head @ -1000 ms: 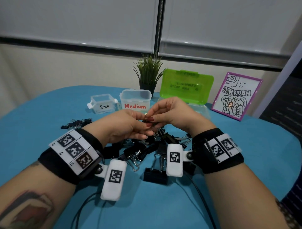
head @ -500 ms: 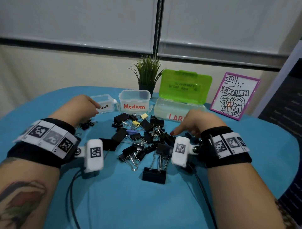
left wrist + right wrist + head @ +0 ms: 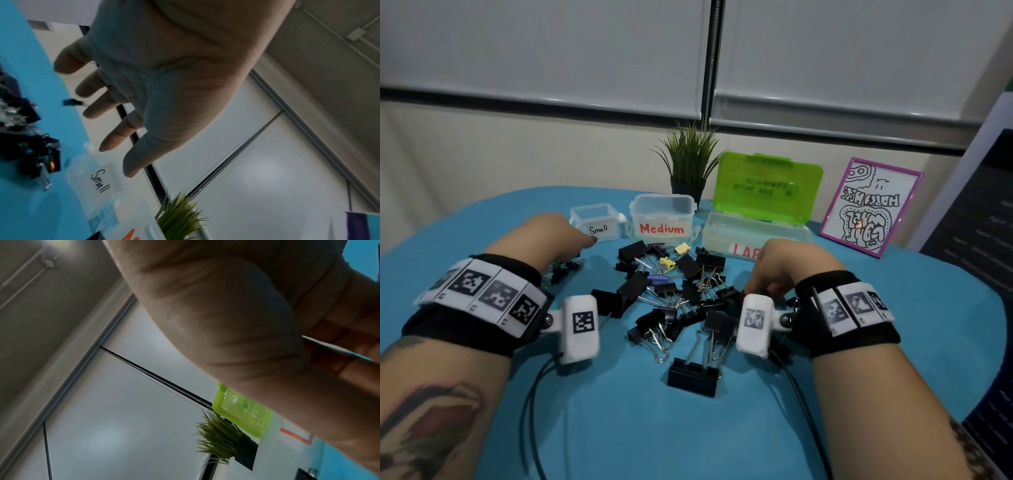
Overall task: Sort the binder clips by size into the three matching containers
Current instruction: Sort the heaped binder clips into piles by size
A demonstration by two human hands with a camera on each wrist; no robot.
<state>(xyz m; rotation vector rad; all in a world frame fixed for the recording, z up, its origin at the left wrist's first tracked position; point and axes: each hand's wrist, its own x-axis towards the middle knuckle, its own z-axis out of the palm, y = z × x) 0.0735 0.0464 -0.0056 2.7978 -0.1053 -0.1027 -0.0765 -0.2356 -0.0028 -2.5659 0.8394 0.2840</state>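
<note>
A pile of binder clips (image 3: 671,291), mostly black with a few yellow and one purple, lies mid-table. Behind it stand the clear Small container (image 3: 594,222), the Medium container (image 3: 662,219) and the Large container (image 3: 753,236) with its green lid up. My left hand (image 3: 582,238) hovers just front-left of the Small container (image 3: 98,180). In the left wrist view the left hand (image 3: 115,129) has straight, spread fingers and holds nothing. My right hand (image 3: 751,291) curls its fingers down into the pile's right edge. In the right wrist view the right hand (image 3: 320,356) seems to pinch a clip's thin wire handle.
A few small black clips (image 3: 561,269) lie apart under my left forearm. One large black clip (image 3: 693,377) sits nearest me. A potted plant (image 3: 690,161) and a framed drawing (image 3: 869,209) stand at the back. Wrist-camera cables (image 3: 530,411) trail over the blue table (image 3: 893,359).
A second ago both hands met above the pile. The left hand has since swung left to the Small container and spread its fingers. The right hand dropped onto the pile's right edge.
</note>
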